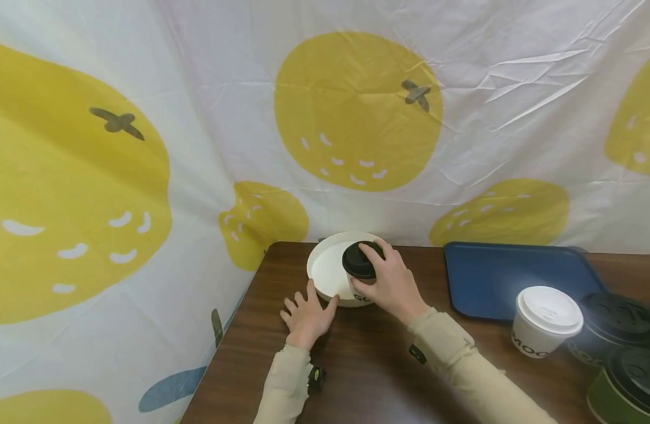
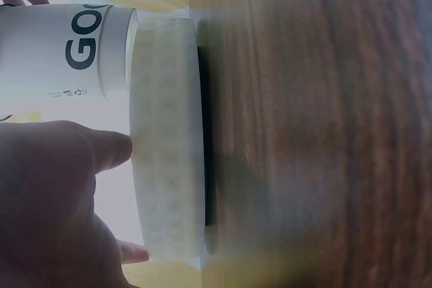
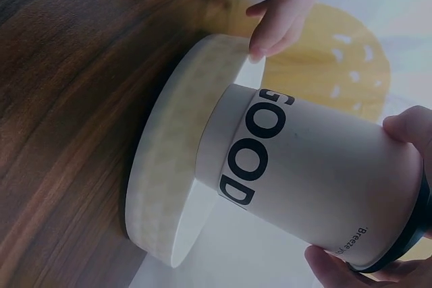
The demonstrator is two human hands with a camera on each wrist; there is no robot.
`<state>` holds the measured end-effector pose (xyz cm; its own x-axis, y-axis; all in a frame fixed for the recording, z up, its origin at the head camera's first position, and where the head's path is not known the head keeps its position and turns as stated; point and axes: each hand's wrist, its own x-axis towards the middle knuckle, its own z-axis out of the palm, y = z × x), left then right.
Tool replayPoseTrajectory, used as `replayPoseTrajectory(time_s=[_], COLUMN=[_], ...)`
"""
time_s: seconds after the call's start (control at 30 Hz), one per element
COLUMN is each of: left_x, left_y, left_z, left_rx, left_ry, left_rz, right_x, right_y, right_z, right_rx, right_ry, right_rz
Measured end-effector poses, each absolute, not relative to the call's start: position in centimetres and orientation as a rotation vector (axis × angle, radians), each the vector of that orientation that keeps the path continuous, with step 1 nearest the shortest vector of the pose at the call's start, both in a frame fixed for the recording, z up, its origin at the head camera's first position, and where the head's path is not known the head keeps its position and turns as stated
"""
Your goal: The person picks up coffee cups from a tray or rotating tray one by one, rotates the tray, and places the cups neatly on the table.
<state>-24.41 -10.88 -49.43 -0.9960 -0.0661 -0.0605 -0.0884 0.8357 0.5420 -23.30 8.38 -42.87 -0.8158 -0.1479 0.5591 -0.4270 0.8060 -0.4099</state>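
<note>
A white paper cup (image 3: 317, 173) with "GOOD" printed on it and a black lid (image 1: 359, 259) is held by my right hand (image 1: 393, 285), thumb and fingers round its upper part near the lid. The cup's base is at the near right rim of a round white tray (image 1: 325, 268); whether it touches the rim I cannot tell. Fingers spread, my left hand (image 1: 307, 318) touches the tray's near left rim with its fingertips. In the left wrist view the tray's pale side wall (image 2: 167, 139) stands just above the wooden table, with a dark strip underneath.
On the right lies a blue rectangular tray (image 1: 494, 274). Before it stands a white-lidded cup (image 1: 544, 321), beside a black-lidded cup (image 1: 616, 318) and a green cup (image 1: 622, 394). A fruit-patterned cloth (image 1: 356, 112) hangs behind the brown table (image 1: 367, 365) and along its left.
</note>
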Motion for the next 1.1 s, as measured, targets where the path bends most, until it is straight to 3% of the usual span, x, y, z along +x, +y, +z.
replayPoseTrajectory(time_s=[1.1], left_x=[-24.7], left_y=[-10.6], left_z=[-49.8], left_rx=[-0.144], left_ry=[2.951], left_rz=[0.874], right_x=[-21.5], right_y=[9.9], right_z=[-43.3], right_rx=[0.386], right_ry=[-2.483], right_rz=[0.724])
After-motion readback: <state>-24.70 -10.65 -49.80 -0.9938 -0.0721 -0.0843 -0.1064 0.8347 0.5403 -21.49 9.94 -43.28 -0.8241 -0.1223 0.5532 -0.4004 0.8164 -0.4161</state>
